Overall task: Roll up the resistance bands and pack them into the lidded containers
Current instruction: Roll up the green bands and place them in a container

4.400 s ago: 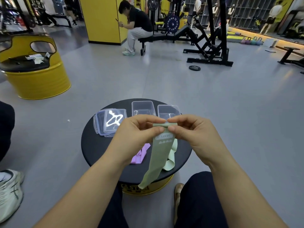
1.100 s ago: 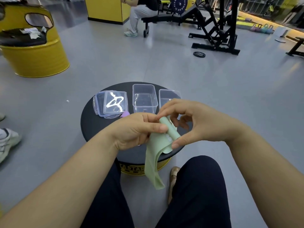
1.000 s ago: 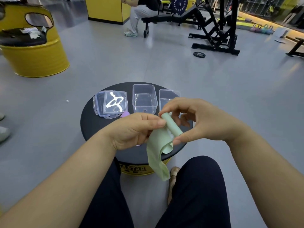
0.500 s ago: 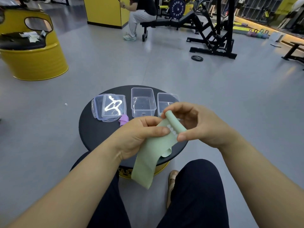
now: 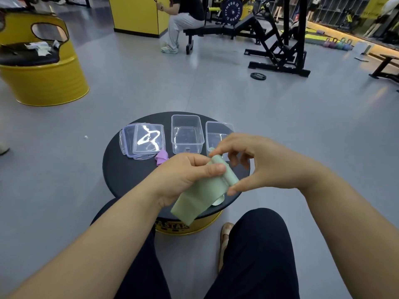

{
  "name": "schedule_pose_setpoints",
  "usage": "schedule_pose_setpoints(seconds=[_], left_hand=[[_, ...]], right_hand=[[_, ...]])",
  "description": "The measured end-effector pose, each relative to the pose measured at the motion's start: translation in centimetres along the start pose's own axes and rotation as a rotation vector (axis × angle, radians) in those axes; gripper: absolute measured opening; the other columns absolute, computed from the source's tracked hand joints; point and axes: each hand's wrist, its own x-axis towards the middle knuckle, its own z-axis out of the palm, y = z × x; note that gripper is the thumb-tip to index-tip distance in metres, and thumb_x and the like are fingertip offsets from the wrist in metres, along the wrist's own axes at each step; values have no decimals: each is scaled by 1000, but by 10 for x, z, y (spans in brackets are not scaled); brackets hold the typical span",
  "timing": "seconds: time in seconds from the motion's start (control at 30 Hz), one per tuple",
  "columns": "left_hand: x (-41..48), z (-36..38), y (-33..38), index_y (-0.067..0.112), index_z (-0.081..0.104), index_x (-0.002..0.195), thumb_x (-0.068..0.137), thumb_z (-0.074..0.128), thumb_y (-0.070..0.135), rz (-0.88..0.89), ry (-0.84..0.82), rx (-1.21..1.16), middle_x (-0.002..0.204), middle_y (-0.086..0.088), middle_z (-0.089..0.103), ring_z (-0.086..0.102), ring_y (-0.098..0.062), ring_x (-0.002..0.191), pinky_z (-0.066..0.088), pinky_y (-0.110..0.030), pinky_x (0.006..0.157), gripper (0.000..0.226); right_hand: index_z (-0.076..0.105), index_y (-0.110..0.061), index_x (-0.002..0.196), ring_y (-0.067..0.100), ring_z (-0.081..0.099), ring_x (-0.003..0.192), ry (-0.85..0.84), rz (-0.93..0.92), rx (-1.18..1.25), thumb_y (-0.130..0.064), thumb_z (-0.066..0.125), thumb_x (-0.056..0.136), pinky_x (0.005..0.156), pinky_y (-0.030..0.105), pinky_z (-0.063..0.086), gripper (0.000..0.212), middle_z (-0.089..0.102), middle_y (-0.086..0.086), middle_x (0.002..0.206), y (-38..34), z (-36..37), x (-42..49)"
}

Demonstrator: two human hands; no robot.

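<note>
Green resistance band (image 5: 201, 192): partly rolled, held above round black table (image 5: 121, 171); rolled end pinched between right hand (image 5: 265, 165) thumb and forefinger, left hand (image 5: 185, 175) thumb pressing the flat part. Loose tail hangs below left hand. Two clear containers (image 5: 187, 134) stand open behind; purple band (image 5: 161, 157) beside stacked lids (image 5: 143, 140).

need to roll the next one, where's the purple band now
Head view: the purple resistance band lies on the black round table, by the near right corner of the stacked clear lids, left of the left hand.

Pale green band (image 5: 200, 195) — lilac band (image 5: 161, 156), black tabletop (image 5: 121, 169).
</note>
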Motion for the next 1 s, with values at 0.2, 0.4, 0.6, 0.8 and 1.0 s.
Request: schedule_pose_setpoints(seconds=[0.2, 0.4, 0.6, 0.8, 1.0], left_hand=[[2, -2, -4, 23, 75, 67, 69, 69, 39, 5, -19, 1, 69, 6, 67, 60, -9, 71, 43, -29, 78, 17], [1, 1, -4, 23, 74, 64, 68, 76, 33, -10, -72, -48, 63, 8, 66, 60, -4, 60, 44, -16, 60, 10], [4, -1, -8, 19, 76, 71, 66, 79, 31, 11, -3, -88, 73, 1, 68, 61, -10, 70, 45, -21, 70, 13], [7, -1, -15, 17, 76, 79, 64, 73, 34, 110, 150, -243, 84, -4, 72, 66, -17, 82, 50, -29, 79, 23], [10, 2, -15, 16, 76, 83, 69, 67, 24, 192, 290, -436, 85, -4, 73, 66, -15, 78, 55, -27, 72, 19]], right_hand=[[56, -38, 113, 12, 54, 85, -33, 26, 27, -35, 81, 60, 78, 39, 50, 59, 56, -15, 103, 1, -1, -1], [59, -29, 106, 19, 54, 90, -4, -14, -36, -40, 82, 59, 73, 37, 48, 53, 57, -4, 101, 4, 0, -1], [57, -45, 111, 12, 53, 85, 21, -12, -34, -36, 82, 61, 75, 23, 47, 57, 54, -19, 102, 7, 0, -1], [56, -44, 112, 11, 58, 83, 195, 107, 418, -47, 68, 67, 78, 28, 51, 46, 61, -14, 97, 14, 21, -5], [65, -22, 98, 6, 64, 75, 616, 204, 689, -42, 65, 69, 73, 27, 53, 35, 67, -10, 79, 4, 65, 7]])
